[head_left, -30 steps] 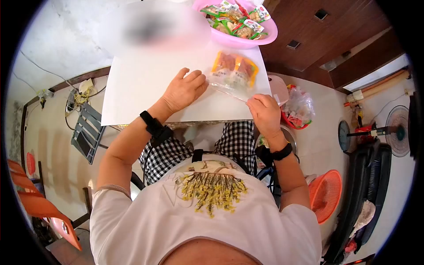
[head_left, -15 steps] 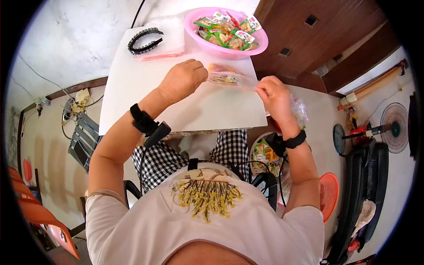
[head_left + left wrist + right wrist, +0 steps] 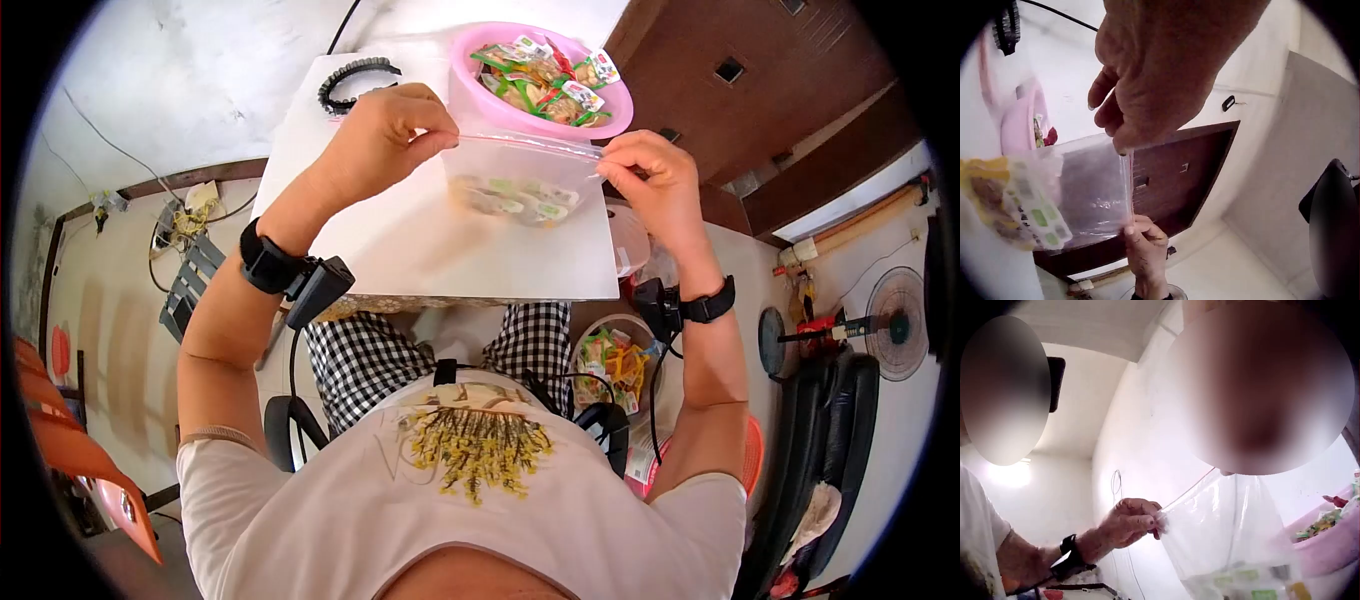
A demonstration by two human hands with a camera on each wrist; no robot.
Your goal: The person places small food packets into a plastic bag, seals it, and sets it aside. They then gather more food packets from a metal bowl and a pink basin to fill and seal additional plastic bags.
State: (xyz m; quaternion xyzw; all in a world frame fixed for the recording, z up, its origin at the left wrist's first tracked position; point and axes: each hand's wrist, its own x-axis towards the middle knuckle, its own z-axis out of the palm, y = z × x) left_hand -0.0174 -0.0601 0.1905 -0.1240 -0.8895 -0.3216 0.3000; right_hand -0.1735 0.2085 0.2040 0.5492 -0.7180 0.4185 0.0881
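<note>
A clear zip-lock bag (image 3: 520, 172) hangs upright over the white table, its top edge stretched between both hands. My left hand (image 3: 392, 138) pinches one top corner between thumb and fingers. At the opposite corner my right hand (image 3: 655, 185) pinches the same edge. Snack packets (image 3: 1013, 200) with yellow, green and white print lie at the bottom of the bag. In the left wrist view a red line runs along the zip strip (image 3: 1129, 187). A blurred patch hides most of my right hand in the right wrist view.
A pink basin (image 3: 470, 95) full of small snack packets stands on the table (image 3: 400, 260) behind the bag. A black headband (image 3: 335, 85) lies at the back left. Below the table's front right is a round container (image 3: 590, 330) with more packets.
Both hands have lifted the bag's top edge, first low over the table, and pulled it taut. The bag has turned from lying flat to hanging upright with its packets at the bottom.
</note>
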